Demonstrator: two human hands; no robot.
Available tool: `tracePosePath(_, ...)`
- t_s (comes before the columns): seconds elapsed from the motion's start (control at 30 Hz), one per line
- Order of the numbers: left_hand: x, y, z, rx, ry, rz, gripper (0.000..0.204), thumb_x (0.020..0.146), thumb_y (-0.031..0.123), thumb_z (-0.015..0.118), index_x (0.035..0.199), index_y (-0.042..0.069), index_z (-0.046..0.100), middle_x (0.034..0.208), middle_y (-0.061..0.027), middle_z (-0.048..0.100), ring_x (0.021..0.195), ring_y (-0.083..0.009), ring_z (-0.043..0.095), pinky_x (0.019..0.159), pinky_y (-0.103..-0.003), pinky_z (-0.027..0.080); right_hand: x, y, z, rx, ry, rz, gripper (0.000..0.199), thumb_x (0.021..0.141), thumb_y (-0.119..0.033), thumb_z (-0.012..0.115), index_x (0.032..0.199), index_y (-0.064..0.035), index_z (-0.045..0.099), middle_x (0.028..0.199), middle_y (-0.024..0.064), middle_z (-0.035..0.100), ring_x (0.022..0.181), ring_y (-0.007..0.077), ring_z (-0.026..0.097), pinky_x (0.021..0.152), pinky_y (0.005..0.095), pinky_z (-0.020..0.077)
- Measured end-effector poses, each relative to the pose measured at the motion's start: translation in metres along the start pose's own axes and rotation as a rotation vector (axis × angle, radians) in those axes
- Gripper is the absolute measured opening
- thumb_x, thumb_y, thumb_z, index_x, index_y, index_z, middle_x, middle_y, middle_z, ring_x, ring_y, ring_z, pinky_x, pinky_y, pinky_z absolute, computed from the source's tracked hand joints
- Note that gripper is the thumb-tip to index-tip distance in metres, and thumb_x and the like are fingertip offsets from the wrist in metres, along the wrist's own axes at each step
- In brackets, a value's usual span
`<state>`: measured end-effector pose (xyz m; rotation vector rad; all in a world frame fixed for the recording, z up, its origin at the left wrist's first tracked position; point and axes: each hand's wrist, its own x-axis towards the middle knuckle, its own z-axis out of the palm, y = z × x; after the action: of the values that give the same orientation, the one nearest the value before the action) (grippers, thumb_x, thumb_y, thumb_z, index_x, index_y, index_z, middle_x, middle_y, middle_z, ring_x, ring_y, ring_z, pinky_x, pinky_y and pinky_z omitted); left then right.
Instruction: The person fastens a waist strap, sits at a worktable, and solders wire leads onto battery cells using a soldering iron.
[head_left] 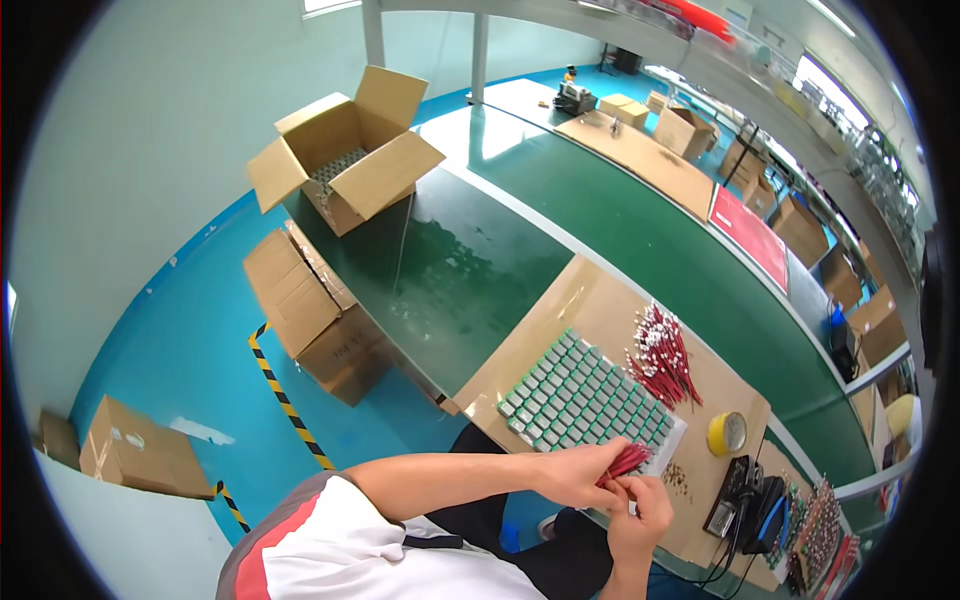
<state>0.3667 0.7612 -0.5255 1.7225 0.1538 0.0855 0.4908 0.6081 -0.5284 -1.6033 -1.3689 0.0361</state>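
A bundle of red wires [628, 460] is gripped in my left hand [580, 474], whose fingers are wrapped round it. My right hand [642, 515] is closed in a pinch against the lower end of the bundle, just beside the left fingers; what lies between its fingertips is too small to make out. Under and beyond my hands lies a tray of pale square parts with green edges [588, 395], set in rows. Past its far right edge, a pile of red wires with white ends [664, 358] lies on the brown board [560, 300].
Right of my hands are a yellow tape roll [727, 433], small brown bits [678, 482] and a black bench device [738, 498] with cables. More wired parts [815, 525] lie farther right. An open carton [345, 165] stands on the green table [470, 265]; another carton [315, 310] is beside it.
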Motion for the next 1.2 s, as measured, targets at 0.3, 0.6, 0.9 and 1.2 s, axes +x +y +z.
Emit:
tracePosePath(0.3,0.005,0.008,-0.005,-0.173,-0.027,0.166,0.087,0.085,0.012,0.078,0.153,-0.003,0.025,0.098,-0.0117,0.068,0.091,-0.0188,0.070,0.077,-0.035,0.056,0.016,-0.019,-0.012,-0.099,-0.110,-0.033,0.013,0.087,0.000,0.079,0.095,0.0002,0.068,0.089,0.0143,0.064,0.078,0.0318,0.066,0.069,0.0388,0.0532)
tracePosePath(0.6,-0.005,0.021,0.004,0.006,0.042,0.047,0.101,0.097,0.023,0.074,0.163,-0.007,0.003,0.104,-0.0253,0.072,0.100,-0.0432,0.071,0.088,-0.045,0.055,-0.001,-0.017,-0.014,-0.197,-0.049,-0.075,0.015,0.089,0.001,0.077,0.103,0.0038,0.071,0.092,0.0151,0.068,0.083,0.0294,0.067,0.075,0.0371,0.0532)
tracePosePath(0.9,-0.022,0.006,0.009,-0.163,-0.004,0.034,0.096,0.099,0.006,0.069,0.169,0.000,0.003,0.145,-0.0171,0.056,0.125,-0.0241,0.060,0.106,-0.037,0.049,0.002,-0.017,-0.013,-0.046,-0.207,-0.095,0.031,0.083,-0.009,0.088,0.100,-0.0045,0.062,0.095,0.0120,0.064,0.082,0.0320,0.065,0.073,0.0393,0.0543)
tracePosePath(1.2,-0.012,-0.009,-0.003,-0.597,-0.134,-0.151,0.094,0.095,-0.008,0.064,0.170,0.003,0.010,0.099,-0.0118,0.069,0.077,-0.0198,0.070,0.070,-0.035,0.058,-0.013,-0.004,-0.004,-0.128,0.004,-0.116,0.030,0.082,0.009,0.077,0.101,-0.0025,0.058,0.095,0.0118,0.064,0.081,0.0274,0.066,0.069,0.0343,0.0574)
